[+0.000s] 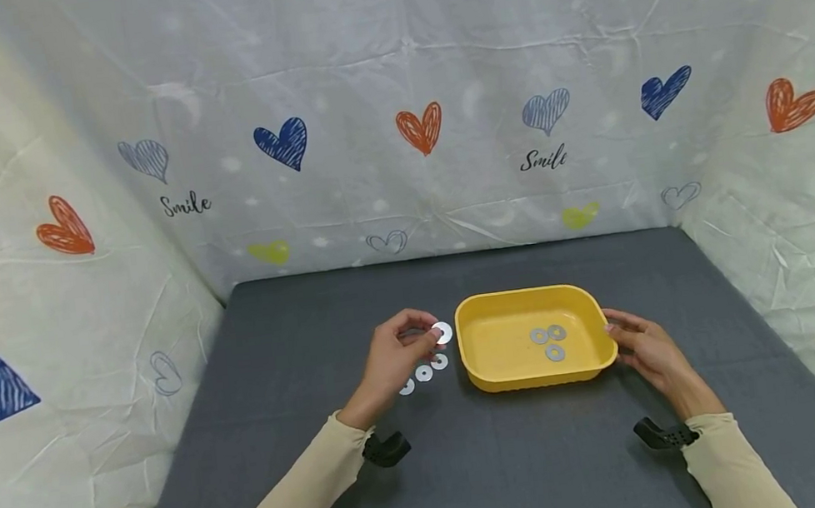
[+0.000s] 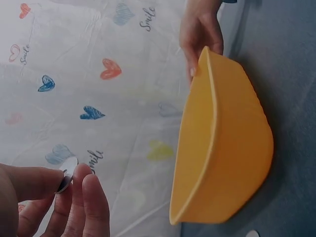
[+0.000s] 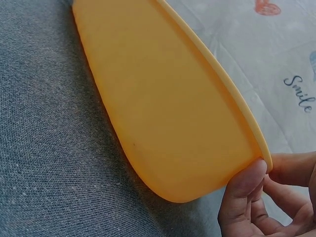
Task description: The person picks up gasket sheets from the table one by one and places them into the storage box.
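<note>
My left hand (image 1: 394, 358) pinches a shiny flat metal washer (image 1: 448, 334) between thumb and fingertips, raised just left of a yellow plastic tray (image 1: 535, 380). In the left wrist view that washer (image 2: 70, 174) is seen nearly edge-on. My right hand (image 1: 651, 354) grips the tray's right rim; the right wrist view shows its fingers (image 3: 243, 181) against the wall and edge there. Inside the tray lie three washers (image 1: 556, 358), close together. Three more washers (image 1: 424, 380) lie in a slanting row on the table below my left hand, the nearest one partly covered.
A dark grey cloth (image 1: 523, 475) covers the table. White sheets (image 1: 371, 199) printed with hearts and "Smile" hang at the back and both sides. Each wrist wears a black strap (image 1: 387, 451).
</note>
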The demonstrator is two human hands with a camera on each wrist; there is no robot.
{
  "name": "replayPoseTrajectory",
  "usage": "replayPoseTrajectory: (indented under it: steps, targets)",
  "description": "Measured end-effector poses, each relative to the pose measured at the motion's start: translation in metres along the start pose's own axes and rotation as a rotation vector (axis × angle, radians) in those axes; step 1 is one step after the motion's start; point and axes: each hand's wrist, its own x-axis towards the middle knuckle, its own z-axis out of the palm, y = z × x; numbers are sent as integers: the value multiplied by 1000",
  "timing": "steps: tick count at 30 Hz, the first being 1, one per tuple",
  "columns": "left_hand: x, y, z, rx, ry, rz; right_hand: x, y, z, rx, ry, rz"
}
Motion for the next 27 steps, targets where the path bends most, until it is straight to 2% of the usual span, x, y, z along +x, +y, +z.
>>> replayPoseTrajectory:
  steps: [6,13,22,27]
  targets:
    - [12,5,10,-56,-54,-7,1,-1,0,-9,2,4]
    - [25,5,20,-67,-71,-12,2,-5,0,-19,2,3]
    - [37,5,41,-113,-135,-120,1,-5,1,-30,4,0]
    - [42,3,54,-102,-195,-127,0,-3,0,-35,0,1]
